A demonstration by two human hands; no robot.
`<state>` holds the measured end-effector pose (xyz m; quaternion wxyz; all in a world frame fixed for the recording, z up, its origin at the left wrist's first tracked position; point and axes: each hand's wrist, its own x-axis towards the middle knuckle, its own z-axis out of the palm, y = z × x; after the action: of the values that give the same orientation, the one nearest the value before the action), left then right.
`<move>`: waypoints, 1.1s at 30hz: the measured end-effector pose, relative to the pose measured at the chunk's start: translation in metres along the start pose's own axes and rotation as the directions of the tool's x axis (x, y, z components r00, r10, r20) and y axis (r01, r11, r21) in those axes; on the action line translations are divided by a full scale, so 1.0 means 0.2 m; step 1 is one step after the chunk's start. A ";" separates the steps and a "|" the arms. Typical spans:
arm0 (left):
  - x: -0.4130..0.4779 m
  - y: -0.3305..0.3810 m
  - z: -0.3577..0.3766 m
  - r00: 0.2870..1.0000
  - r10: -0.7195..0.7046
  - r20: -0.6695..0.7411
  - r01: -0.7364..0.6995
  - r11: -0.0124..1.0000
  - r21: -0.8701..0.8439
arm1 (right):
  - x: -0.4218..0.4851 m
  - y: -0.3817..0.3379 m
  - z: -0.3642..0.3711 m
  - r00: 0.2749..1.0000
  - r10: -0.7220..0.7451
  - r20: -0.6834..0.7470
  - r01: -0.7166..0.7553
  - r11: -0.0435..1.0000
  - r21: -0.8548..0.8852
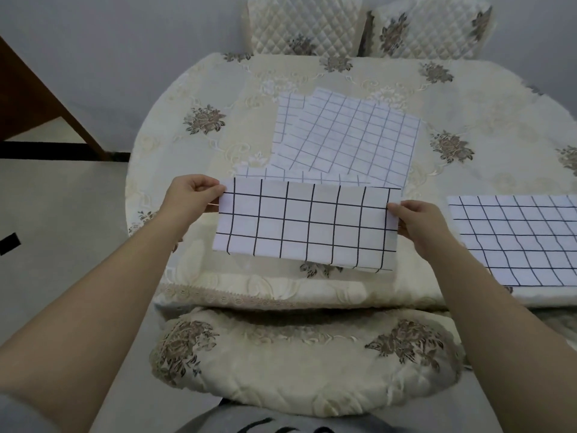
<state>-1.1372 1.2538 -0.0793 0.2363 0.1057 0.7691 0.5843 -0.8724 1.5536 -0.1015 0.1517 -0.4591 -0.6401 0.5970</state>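
Note:
A folded white cloth with a black grid [306, 225] hangs stretched between my hands above the near edge of the table. My left hand [190, 193] pinches its upper left corner. My right hand [418, 225] pinches its right edge. Behind it, a loose pile of the same checked cloths [346, 139] lies spread on the middle of the table. Another folded checked cloth [518, 239] lies flat at the right side.
The round table [193, 85] wears a cream floral tablecloth with a lace hem. A cushioned stool [299, 360] sits right in front of me. Two quilted chair backs [306, 23] stand beyond the table. A dark wooden piece [37, 101] leans at the left.

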 end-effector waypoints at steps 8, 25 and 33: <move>0.25 -0.04 0.05 0.997 -0.066 -0.027 0.067 0.997 0.041 | 0.26 -0.02 0.11 0.999 0.045 -0.012 -0.045 0.999 -0.009; 0.67 -0.18 0.24 0.979 -0.190 -0.078 0.196 0.977 0.081 | 0.68 0.00 0.26 0.989 0.099 -0.110 -0.118 0.977 -0.180; 0.67 -0.20 0.16 0.977 -0.186 -0.103 0.195 0.977 0.087 | 0.68 -0.02 0.21 0.982 0.144 -0.126 -0.145 0.989 -0.003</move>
<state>-1.2337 1.3289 -0.1560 0.2491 0.0152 0.8134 0.5254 -0.9768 1.6320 -0.1560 0.1452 -0.5419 -0.5978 0.5725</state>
